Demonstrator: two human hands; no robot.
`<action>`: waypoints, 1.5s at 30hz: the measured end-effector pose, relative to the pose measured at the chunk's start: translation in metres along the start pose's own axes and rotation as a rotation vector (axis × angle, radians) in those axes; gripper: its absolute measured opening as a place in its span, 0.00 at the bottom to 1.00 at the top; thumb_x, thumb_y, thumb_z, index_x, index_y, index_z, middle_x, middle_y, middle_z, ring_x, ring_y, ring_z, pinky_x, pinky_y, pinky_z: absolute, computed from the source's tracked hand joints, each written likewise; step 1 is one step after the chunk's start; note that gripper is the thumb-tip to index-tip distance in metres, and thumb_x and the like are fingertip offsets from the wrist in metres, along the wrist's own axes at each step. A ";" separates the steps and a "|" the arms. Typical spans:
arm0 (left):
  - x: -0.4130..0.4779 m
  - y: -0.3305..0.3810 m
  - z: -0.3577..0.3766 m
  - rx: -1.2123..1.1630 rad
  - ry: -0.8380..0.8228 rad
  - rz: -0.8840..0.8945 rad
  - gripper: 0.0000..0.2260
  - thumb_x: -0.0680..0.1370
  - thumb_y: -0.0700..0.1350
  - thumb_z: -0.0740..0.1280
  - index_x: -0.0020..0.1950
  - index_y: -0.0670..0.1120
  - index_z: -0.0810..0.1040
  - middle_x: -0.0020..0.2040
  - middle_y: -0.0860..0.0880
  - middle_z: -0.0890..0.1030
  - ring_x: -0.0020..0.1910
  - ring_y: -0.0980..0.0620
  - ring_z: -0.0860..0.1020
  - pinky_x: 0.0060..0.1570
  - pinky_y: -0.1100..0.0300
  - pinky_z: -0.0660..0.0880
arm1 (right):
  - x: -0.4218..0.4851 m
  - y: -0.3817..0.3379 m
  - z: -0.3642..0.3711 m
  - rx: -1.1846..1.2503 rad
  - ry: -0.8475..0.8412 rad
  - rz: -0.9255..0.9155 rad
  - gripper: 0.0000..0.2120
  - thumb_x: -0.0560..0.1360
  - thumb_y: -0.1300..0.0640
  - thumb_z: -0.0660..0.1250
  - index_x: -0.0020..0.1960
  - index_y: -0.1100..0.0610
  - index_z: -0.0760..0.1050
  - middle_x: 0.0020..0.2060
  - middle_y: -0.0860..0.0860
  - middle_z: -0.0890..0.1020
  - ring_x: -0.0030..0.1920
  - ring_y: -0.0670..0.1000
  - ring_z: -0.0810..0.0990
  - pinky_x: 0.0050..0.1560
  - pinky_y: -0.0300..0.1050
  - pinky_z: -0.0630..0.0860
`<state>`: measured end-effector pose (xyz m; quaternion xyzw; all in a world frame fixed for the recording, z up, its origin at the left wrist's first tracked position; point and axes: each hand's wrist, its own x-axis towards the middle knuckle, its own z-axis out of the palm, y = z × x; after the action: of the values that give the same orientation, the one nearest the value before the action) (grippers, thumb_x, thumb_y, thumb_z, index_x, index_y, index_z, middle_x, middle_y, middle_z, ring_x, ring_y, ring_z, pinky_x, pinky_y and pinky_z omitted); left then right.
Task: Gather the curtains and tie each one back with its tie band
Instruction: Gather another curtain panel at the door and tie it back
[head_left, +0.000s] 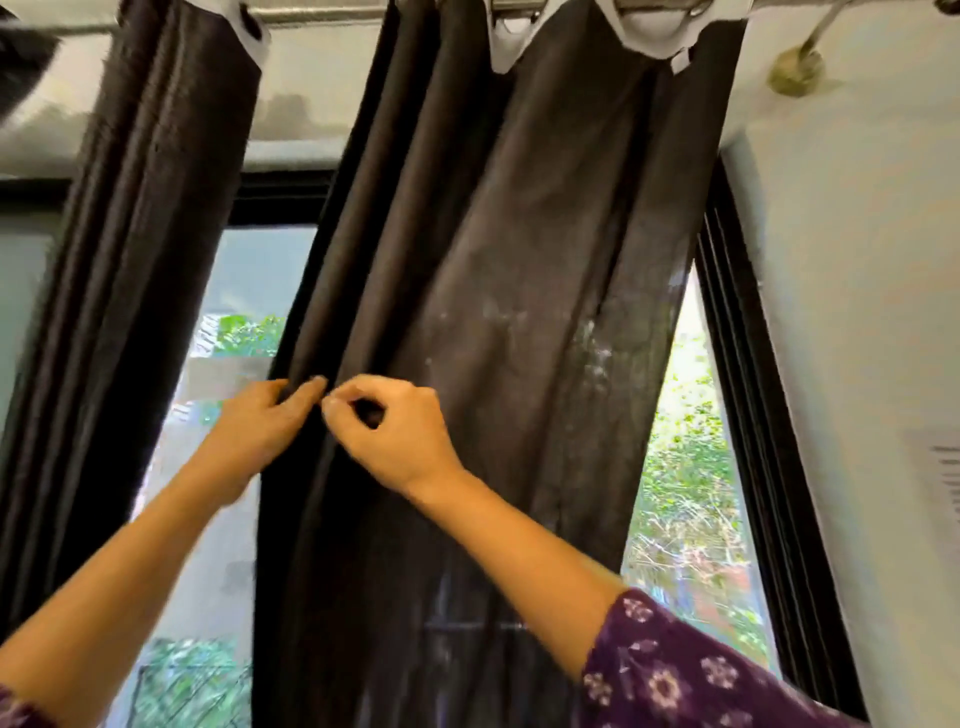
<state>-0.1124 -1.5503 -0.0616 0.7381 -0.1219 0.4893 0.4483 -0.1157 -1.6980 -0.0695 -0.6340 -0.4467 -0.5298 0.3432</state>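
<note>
1. Right curtain (519, 260) hangs near the right end of the rod (311, 13), part-spread across the window (685, 467). Left curtain (130, 234) hangs bunched toward the rod's left end, well apart from it.
2. Left hand (260, 423) grips the right curtain's left-edge pleats, thumb in front, fingers wrapped behind the cloth.
3. Right hand (397, 434) is just beside it, about touching. Its fingers are curled, and thumb and fingertips pinch what looks like the next fold. There is blur here, so the pinch is probable, not certain.
4. Step in hand, by my reading: gathering the right curtain pleat by pleat. Tying not yet begun.
5. To do it well:
   - Left hand anchors the collected pleats firmly.
   - Right hand takes each fold along its crease and feeds it across, working toward the curtain's right edge.
   - Keep both hands at one height so the bundle stays even.
   - Draw sideways, not down, to spare the rings on the rod.
6. Hidden or unclear:
   - No tie band in view, and I cannot tell where it is.
   - Both curtains' hems are cut off at the bottom.
   - Whether the left curtain is tied cannot be told, because its lower part runs out of view.
   - Left-hand fingers are behind the cloth.
   - The rod's left stretch is smeared.
</note>
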 end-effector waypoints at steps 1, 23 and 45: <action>-0.005 0.007 0.010 0.016 -0.008 0.014 0.21 0.77 0.58 0.64 0.44 0.39 0.79 0.42 0.38 0.81 0.39 0.45 0.77 0.43 0.53 0.73 | 0.002 0.009 -0.012 -0.048 0.148 -0.019 0.06 0.71 0.57 0.69 0.39 0.58 0.82 0.38 0.53 0.85 0.41 0.48 0.81 0.48 0.42 0.76; 0.012 0.045 0.172 -0.164 -0.300 0.034 0.25 0.70 0.60 0.71 0.37 0.37 0.73 0.32 0.45 0.74 0.32 0.47 0.76 0.35 0.54 0.73 | 0.047 0.187 -0.206 -0.224 0.160 0.798 0.57 0.68 0.47 0.75 0.76 0.62 0.36 0.75 0.61 0.54 0.73 0.60 0.60 0.69 0.50 0.62; 0.033 0.005 0.180 0.066 -0.281 0.062 0.37 0.67 0.65 0.70 0.67 0.42 0.69 0.69 0.44 0.66 0.65 0.44 0.70 0.62 0.53 0.71 | 0.063 0.232 -0.128 -0.160 0.076 0.840 0.46 0.73 0.54 0.71 0.76 0.64 0.43 0.70 0.64 0.63 0.66 0.63 0.69 0.57 0.51 0.72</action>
<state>0.0110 -1.6850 -0.0533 0.8095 -0.1901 0.3985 0.3871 0.0559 -1.8861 0.0269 -0.7656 -0.0942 -0.3999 0.4951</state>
